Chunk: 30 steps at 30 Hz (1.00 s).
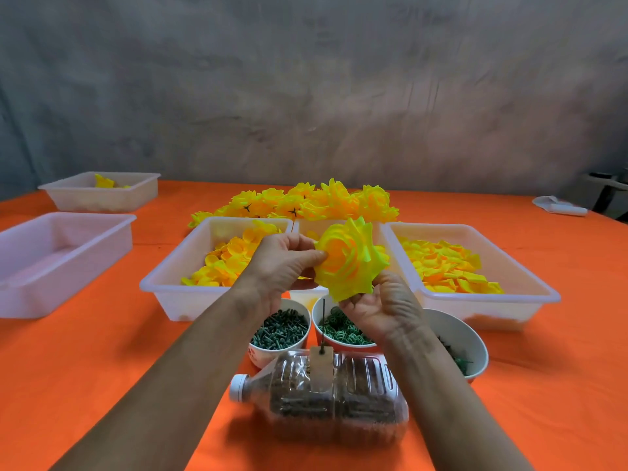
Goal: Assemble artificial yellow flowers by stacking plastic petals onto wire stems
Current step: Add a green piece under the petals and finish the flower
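Note:
A layered yellow flower (350, 260) is held up in front of the trays, tilted toward me. My left hand (282, 263) pinches its left edge with thumb and fingers. My right hand (384, 307) grips it from below on the right. A thin dark wire stem (323, 324) stands upright from a tag on a plastic bottle (326, 396) lying on its side, just below the flower. White trays (163, 283) (530, 294) left and right of the flower hold loose yellow petals. Finished yellow flowers (306, 202) are piled behind them.
Three bowls sit in front of the trays: green pins (280, 329), green rings (339, 329), and a third (465, 345) partly hidden by my right forearm. Two more white trays (51, 260) (102, 192) stand at the left on the orange table (102, 368).

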Motion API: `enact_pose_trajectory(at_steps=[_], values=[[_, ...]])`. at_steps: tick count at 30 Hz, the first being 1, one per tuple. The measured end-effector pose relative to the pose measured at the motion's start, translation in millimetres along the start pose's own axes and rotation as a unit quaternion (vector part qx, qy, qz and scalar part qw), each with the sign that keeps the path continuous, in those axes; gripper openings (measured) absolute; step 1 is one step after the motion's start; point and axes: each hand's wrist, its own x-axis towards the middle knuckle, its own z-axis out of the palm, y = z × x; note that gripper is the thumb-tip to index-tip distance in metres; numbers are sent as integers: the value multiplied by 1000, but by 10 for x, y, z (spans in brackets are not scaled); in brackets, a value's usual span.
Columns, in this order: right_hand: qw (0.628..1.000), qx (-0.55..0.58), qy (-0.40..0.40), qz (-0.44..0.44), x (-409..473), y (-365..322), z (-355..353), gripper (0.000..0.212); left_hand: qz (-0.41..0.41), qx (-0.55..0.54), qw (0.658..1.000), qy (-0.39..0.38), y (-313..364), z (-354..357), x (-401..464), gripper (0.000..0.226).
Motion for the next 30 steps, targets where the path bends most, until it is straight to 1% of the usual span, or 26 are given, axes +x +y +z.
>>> enact_pose_trajectory(at_steps=[2, 4, 7, 9, 12, 14, 15, 16, 18, 21, 24, 26, 28, 30], values=[[999, -27, -18, -12, 24, -26, -40, 18, 11, 10, 1000, 12, 44, 8, 4, 17], [995, -85, -42, -38, 40, -54, -72, 23, 21, 24, 999, 26, 96, 10, 6, 19], [978, -167, -77, -96, 76, -74, -128, 18, 50, 68, 996, 32, 167, 4, 12, 19], [954, -239, -105, -148, 77, -91, -180, 17, 67, 94, 993, 31, 206, -3, 15, 21], [900, -350, -126, -227, 37, -117, -248, 24, 95, 135, 986, 33, 240, -23, 20, 22], [872, -384, -148, -266, 21, -132, -267, 20, 110, 149, 982, 29, 254, -31, 21, 23], [864, -388, -162, -277, 14, -133, -267, 14, 113, 151, 982, 25, 263, -31, 22, 22], [859, -389, -169, -286, 15, -132, -270, 14, 113, 147, 983, 19, 275, -30, 21, 21], [860, -388, -159, -292, 29, -117, -284, 24, 103, 109, 989, 6, 296, -29, 34, 15], [890, -351, -134, -259, 43, -75, -312, 16, 75, 38, 997, -2, 293, -30, 47, 3], [906, -323, -125, -243, 73, -46, -365, 15, 51, 25, 998, 21, 236, -39, 28, 12], [909, -316, -123, -244, 92, -34, -379, 16, 6, 26, 999, 32, 209, -39, 10, 25], [905, -319, -125, -254, 107, -12, -381, 17, -53, 37, 998, 6, 205, -34, -9, 37], [896, -330, -130, -266, 115, 16, -380, 17, -74, 32, 996, -31, 202, -23, -25, 34]])
